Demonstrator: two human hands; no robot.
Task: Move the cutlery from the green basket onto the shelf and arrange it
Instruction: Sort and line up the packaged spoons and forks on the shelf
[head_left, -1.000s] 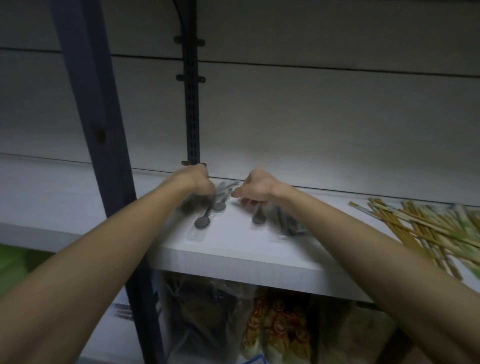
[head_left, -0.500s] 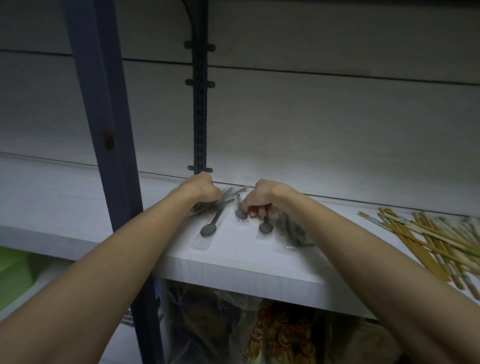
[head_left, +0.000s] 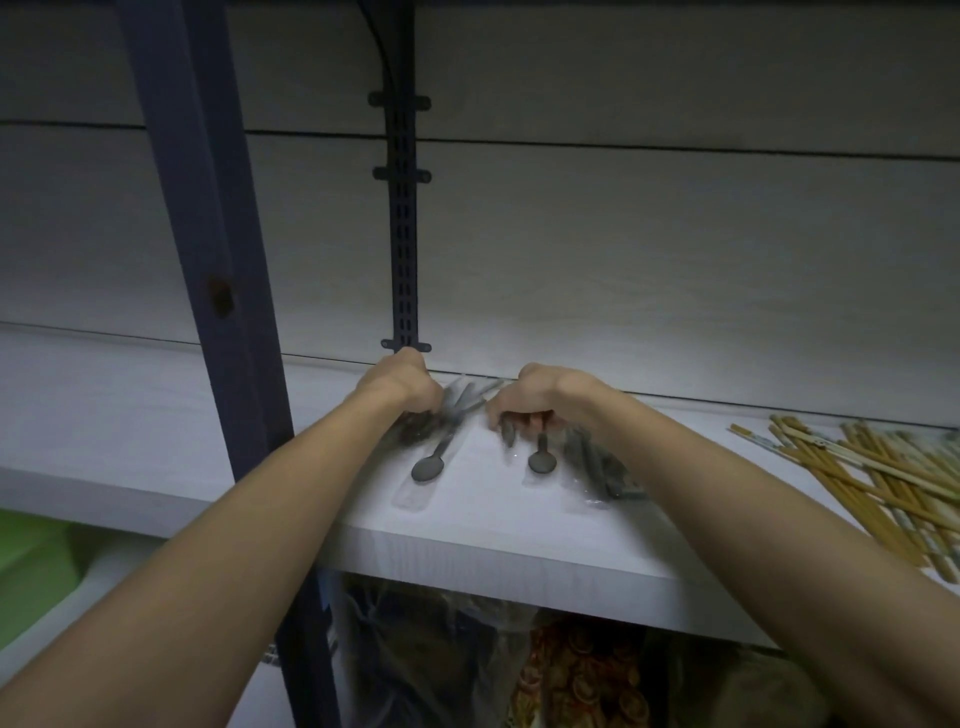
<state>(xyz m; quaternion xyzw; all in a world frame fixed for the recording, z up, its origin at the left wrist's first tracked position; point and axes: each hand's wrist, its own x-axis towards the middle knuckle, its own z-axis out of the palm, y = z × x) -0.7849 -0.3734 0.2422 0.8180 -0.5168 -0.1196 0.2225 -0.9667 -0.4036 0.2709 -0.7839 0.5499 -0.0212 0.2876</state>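
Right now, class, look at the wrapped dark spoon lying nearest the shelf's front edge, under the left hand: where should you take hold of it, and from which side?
Pinch the spoon at the bare handle just above its bowl, coming from the shelf front. It lies flat, bowl toward you, and its far end sits under the left hand among other cutlery.

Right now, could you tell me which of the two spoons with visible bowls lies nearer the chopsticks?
The spoon under the right hand, with its bowl at; the other spoon lies farther left, away from the chopsticks.
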